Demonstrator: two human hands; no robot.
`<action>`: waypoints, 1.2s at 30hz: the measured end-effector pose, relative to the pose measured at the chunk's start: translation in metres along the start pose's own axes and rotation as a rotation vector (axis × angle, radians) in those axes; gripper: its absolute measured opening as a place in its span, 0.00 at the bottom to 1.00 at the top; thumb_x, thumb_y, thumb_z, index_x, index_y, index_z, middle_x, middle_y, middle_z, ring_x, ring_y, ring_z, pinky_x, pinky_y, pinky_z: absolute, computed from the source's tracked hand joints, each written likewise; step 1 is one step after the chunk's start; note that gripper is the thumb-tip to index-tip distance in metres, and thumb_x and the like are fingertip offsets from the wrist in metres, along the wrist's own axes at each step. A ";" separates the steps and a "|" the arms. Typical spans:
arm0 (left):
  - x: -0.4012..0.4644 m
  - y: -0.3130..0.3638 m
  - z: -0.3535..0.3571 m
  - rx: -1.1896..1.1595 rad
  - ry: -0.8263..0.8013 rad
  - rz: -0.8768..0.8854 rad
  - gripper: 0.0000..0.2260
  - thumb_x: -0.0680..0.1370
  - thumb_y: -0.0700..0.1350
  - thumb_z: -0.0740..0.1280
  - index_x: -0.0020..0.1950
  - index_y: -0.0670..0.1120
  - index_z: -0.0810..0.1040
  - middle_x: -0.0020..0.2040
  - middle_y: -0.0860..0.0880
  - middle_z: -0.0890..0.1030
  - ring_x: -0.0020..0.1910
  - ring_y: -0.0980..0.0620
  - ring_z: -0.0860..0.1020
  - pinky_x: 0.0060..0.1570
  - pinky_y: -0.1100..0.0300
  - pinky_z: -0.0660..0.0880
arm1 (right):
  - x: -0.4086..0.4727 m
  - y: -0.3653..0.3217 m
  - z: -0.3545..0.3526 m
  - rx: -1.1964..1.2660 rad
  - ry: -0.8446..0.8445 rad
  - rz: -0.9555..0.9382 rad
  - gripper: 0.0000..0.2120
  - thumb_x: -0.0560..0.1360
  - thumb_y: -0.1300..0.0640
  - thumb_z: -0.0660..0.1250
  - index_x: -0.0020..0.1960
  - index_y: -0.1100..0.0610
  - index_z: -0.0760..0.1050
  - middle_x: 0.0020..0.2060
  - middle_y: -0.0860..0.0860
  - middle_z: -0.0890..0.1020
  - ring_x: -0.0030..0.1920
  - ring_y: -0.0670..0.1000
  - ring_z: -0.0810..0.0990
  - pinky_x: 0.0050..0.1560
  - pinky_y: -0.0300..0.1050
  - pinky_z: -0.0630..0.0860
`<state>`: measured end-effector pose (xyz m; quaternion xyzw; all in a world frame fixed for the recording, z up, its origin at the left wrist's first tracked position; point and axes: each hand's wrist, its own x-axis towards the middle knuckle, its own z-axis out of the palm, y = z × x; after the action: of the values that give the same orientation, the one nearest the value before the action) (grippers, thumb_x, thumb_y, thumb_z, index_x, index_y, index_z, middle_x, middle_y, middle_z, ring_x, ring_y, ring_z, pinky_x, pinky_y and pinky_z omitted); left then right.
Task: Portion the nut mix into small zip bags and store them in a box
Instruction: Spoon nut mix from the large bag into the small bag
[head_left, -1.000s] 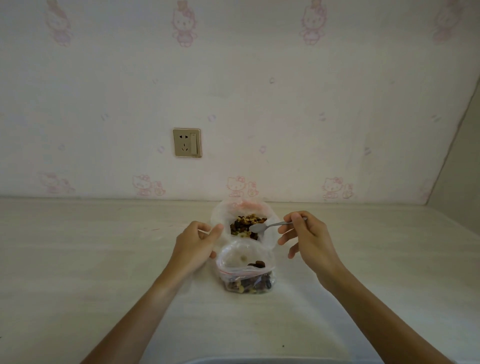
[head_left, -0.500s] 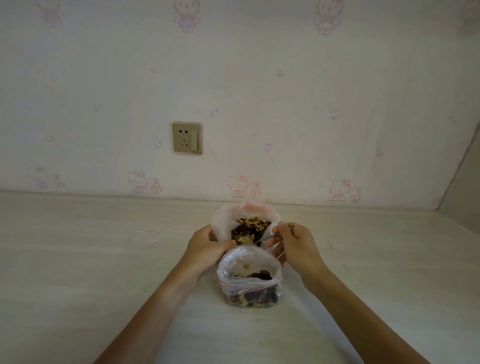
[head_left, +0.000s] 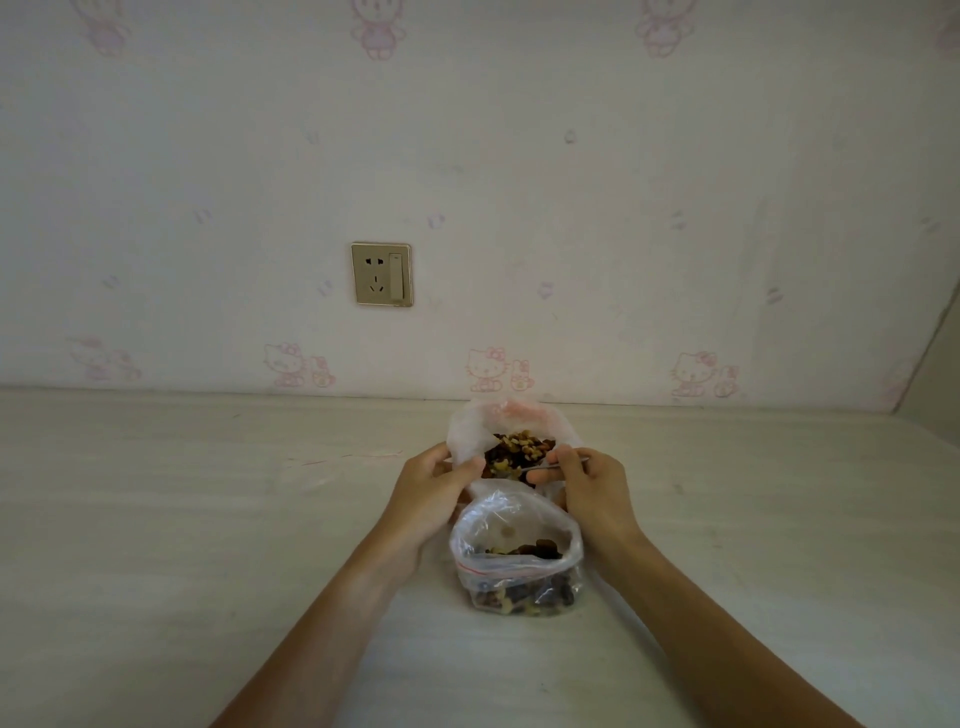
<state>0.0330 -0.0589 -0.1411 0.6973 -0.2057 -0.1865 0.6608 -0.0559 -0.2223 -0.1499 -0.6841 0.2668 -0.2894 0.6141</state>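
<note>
— What's the right hand (head_left: 592, 486) doing?

— Its grip is pinched on a metal spoon (head_left: 553, 466), bowl dipped into the nut mix (head_left: 519, 453) in the big bag (head_left: 506, 441), toward the desk's (head_left: 182, 519) far edge. The left hand (head_left: 431, 486) grips that bag's rim, fingers curled over it.

— The risk?

— A heaped scoop could likely spill crossing to the small zip bag (head_left: 517, 553), which stands just nearer, unheld. Its floppy mouth could fold or tip. Both forearms angle inward, wrists raised.
</note>
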 end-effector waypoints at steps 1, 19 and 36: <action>0.000 0.001 0.001 -0.005 0.002 0.002 0.06 0.82 0.48 0.70 0.57 0.52 0.85 0.47 0.48 0.88 0.47 0.46 0.87 0.42 0.61 0.82 | 0.001 0.001 0.001 0.004 0.010 0.005 0.15 0.85 0.54 0.60 0.48 0.59 0.82 0.37 0.49 0.88 0.35 0.46 0.84 0.48 0.51 0.82; 0.003 -0.006 0.001 0.140 0.221 0.076 0.08 0.83 0.51 0.68 0.51 0.47 0.82 0.44 0.47 0.86 0.37 0.54 0.85 0.35 0.64 0.80 | -0.006 -0.003 -0.018 0.105 -0.055 0.025 0.15 0.86 0.59 0.58 0.50 0.61 0.82 0.41 0.55 0.88 0.28 0.45 0.80 0.31 0.39 0.77; -0.025 0.008 -0.011 0.405 0.263 0.149 0.11 0.79 0.58 0.70 0.46 0.51 0.79 0.42 0.53 0.83 0.40 0.55 0.82 0.39 0.63 0.73 | -0.037 -0.055 -0.064 0.236 -0.091 -0.012 0.16 0.87 0.56 0.56 0.52 0.64 0.78 0.39 0.59 0.86 0.30 0.57 0.82 0.26 0.47 0.77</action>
<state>0.0178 -0.0365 -0.1329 0.8167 -0.2019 0.0000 0.5405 -0.1275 -0.2342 -0.0922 -0.6210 0.1985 -0.2910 0.7002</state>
